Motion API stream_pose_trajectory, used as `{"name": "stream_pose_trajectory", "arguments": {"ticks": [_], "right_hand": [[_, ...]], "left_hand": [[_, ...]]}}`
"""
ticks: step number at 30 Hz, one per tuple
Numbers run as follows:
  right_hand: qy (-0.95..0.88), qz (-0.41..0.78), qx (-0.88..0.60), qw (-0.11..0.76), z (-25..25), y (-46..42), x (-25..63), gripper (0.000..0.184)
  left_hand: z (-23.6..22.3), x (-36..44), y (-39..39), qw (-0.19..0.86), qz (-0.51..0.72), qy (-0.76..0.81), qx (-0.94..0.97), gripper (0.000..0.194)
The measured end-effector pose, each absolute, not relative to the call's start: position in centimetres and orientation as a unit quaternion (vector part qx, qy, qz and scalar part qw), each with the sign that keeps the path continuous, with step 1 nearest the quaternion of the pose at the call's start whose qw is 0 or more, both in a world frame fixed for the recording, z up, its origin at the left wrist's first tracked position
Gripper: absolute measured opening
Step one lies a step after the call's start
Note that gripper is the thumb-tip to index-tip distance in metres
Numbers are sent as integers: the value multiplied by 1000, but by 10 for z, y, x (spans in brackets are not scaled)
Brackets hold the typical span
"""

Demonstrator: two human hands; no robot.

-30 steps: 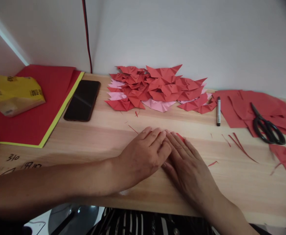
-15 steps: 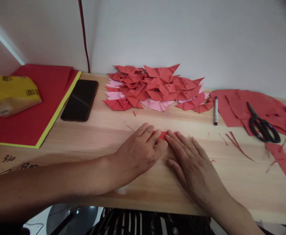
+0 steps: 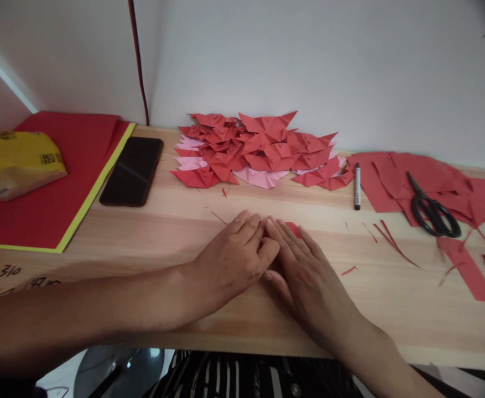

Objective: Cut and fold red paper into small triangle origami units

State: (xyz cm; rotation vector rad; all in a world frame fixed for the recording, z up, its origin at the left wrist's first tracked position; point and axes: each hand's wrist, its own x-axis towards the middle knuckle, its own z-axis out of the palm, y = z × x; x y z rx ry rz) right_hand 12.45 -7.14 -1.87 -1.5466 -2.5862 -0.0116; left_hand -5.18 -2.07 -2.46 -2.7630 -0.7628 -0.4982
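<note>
A small piece of red paper (image 3: 293, 229) lies on the table, almost wholly covered by my hands; only a bit shows above my right fingers. My left hand (image 3: 236, 249) bears down on its left part, fingers bent and close together, holding it in place. Flat over the paper lies my right hand (image 3: 311, 271), its fingers stretched out and its fingertips touching those of the left. How the paper is folded under them is hidden. Beyond both hands, against the wall, is a pile of folded red and pink paper shapes (image 3: 267, 141).
Black-handled scissors (image 3: 431, 213) rest on red paper sheets (image 3: 395, 179) to the right, beside a marker (image 3: 357, 187). Thin red scraps (image 3: 395, 243) lie nearby. On the left are a phone (image 3: 132, 171), large red sheets (image 3: 60, 213) and a yellow packet (image 3: 20, 160).
My right hand has slid left along the paper until its fingertips meet my left hand's. The left hand has stayed nearly in place. The view has shifted slightly.
</note>
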Motion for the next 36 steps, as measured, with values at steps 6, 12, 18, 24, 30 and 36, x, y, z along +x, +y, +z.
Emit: {"name": "stream_pose_trajectory", "arguments": {"ticks": [6,12,18,24,30,36], "right_hand": [[-850,-14,-522,64,-25,-70,123,54],[-850,-27,-523,53,-25,-71,125,53],[-849,-25,-525,55,-26,-73,135,52],[-838,-34,-541,55,-24,-77,149,53],[-838,-48,-539,68,-20,-76,145,51],[-829,-52,-542,123,-10,-60,140,30]], "left_hand": [[-21,-51,-24,129,-155,-269,-942,21],[-20,-52,-28,139,-156,-281,-937,19],[-18,-52,-26,144,-156,-288,-934,19],[-16,-52,-25,163,-142,-280,-935,14],[-17,-52,-26,163,-138,-276,-937,13],[-19,-52,-23,140,-151,-279,-938,16]]}}
